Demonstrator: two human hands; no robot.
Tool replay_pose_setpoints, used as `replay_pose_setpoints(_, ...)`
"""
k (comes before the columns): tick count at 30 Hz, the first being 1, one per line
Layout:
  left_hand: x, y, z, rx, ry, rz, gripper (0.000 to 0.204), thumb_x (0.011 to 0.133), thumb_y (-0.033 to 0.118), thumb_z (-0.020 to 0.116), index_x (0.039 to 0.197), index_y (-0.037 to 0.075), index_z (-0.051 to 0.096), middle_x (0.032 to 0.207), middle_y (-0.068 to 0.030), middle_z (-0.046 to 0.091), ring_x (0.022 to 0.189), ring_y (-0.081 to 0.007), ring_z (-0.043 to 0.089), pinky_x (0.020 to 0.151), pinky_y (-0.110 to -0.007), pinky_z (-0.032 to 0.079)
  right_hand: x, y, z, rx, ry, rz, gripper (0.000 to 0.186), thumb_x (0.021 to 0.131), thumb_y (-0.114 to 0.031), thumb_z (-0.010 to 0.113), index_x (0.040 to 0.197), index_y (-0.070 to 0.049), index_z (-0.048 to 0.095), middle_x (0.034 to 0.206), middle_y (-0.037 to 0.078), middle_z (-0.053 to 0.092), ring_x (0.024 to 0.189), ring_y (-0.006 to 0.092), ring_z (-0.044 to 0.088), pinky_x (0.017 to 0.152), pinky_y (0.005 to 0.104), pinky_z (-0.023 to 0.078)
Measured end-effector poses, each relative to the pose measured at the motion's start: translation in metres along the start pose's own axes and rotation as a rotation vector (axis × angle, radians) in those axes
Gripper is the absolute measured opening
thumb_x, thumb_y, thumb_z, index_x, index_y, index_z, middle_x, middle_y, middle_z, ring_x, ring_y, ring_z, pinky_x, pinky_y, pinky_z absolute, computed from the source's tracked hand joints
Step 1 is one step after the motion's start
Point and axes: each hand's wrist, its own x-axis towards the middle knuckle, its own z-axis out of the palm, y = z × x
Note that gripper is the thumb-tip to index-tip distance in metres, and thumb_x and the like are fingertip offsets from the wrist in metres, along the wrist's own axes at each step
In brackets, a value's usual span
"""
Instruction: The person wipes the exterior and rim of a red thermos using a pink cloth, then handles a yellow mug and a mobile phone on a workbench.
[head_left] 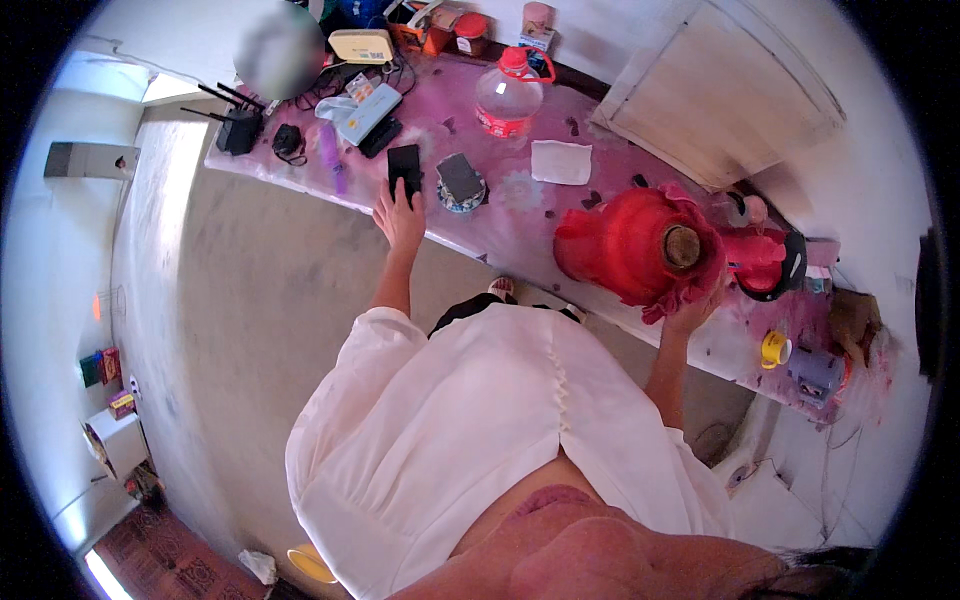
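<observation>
My left hand [400,218] reaches over the near edge of the table, its fingers around the lower end of a flat black phone [404,160]. A sponge-like dark grey block [460,176] sits on a round blue-patterned dish [462,203] just right of the phone. At the right, my right hand [693,312] is closed at a crumpled red cloth [690,205] on the side of a large red thermos flask [605,245]. A brown cork [682,247] plugs its mouth. The cloth and flask partly hide that hand's fingers.
A clear plastic jug with red lid [508,97] and a folded white cloth [561,162] are on the table [520,225]. A router [238,130] and cables crowd the far left. A yellow cup [775,349] and a grey-blue mug [816,377] stand at the right end.
</observation>
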Motion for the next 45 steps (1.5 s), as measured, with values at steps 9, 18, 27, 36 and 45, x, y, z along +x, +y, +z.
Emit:
replay_pose_setpoints(9,-0.025,-0.025,-0.007,0.042,-0.041,0.121,0.048,0.098,0.037,0.057,0.141,0.017,0.058,0.159,-0.0138,0.036,0.144,-0.0373,0.033,0.116,-0.062,0.025,-0.002,0.012,0.0,0.745,0.015,0.545,0.049,0.105,-0.031,0.047,0.138,0.004,0.053,0.133,0.013,0.061,0.118,0.0255,0.06,0.103,0.04,0.048)
replay_pose_setpoints(18,-0.022,-0.015,-0.006,0.078,-0.092,0.107,0.047,0.1,0.037,0.055,0.142,0.015,0.056,0.158,-0.0131,0.036,0.145,-0.0358,0.033,0.115,-0.061,0.027,0.007,-0.008,0.006,0.538,-0.02,0.221,0.055,0.102,-0.035,0.052,0.14,0.004,0.052,0.136,0.014,0.059,0.123,0.0279,0.058,0.106,0.042,0.047)
replay_pose_setpoints(27,-0.018,-0.024,-0.012,0.076,-0.026,0.141,0.044,0.101,0.036,0.054,0.139,0.014,0.058,0.155,-0.0131,0.041,0.145,-0.0354,0.034,0.117,-0.058,0.025,-0.005,-0.042,-0.006,0.509,0.137,0.428,0.049,0.104,-0.031,0.053,0.137,0.005,0.055,0.134,0.015,0.061,0.117,0.0266,0.06,0.102,0.0402,0.049)
replay_pose_setpoints(36,-0.023,-0.039,-0.013,0.058,-0.04,0.237,0.041,0.1,0.034,0.057,0.136,0.017,0.061,0.152,-0.0142,0.044,0.143,-0.0348,0.037,0.117,-0.058,0.025,0.001,-0.045,0.003,0.361,0.073,0.256,0.044,0.108,-0.032,0.046,0.132,0.003,0.059,0.127,0.013,0.064,0.112,0.0253,0.061,0.101,0.0383,0.047)
replay_pose_setpoints(45,0.046,-0.026,-0.002,-0.044,0.072,0.075,0.049,0.1,0.031,0.056,0.147,0.02,0.048,0.154,-0.0157,0.042,0.141,-0.0381,0.038,0.116,-0.059,0.027,-0.004,-0.031,0.005,0.341,0.096,0.201,0.044,0.107,-0.031,0.047,0.132,0.004,0.059,0.128,0.013,0.063,0.113,0.0258,0.06,0.102,0.0391,0.046)
